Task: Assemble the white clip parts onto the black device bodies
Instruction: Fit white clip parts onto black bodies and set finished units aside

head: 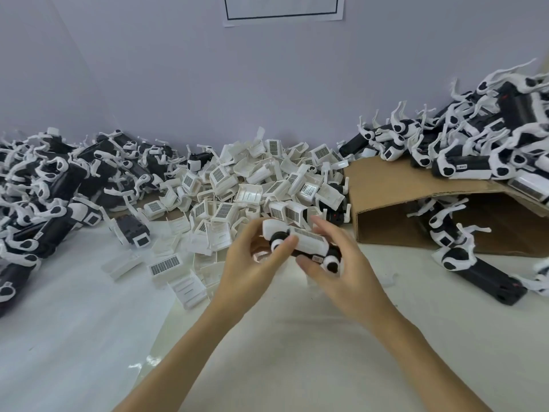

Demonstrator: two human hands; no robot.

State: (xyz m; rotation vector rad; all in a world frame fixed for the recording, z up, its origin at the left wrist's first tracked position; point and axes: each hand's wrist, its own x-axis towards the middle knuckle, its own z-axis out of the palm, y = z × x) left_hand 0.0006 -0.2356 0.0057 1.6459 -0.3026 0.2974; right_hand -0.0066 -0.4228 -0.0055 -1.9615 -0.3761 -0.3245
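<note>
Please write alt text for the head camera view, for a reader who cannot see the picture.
Over a white table, a left hand and a right hand hold one black device body with a white clip part on it. Behind lies a heap of loose white clip parts. Piles of device bodies lie at the left and on a cardboard box at the right.

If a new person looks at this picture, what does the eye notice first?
First, both hands, left hand and right hand, grip one black device body with a white clip part at the centre. Behind them lies a heap of white clip parts. Piles of black device bodies fill the left, and more cover the cardboard box on the right.
</note>
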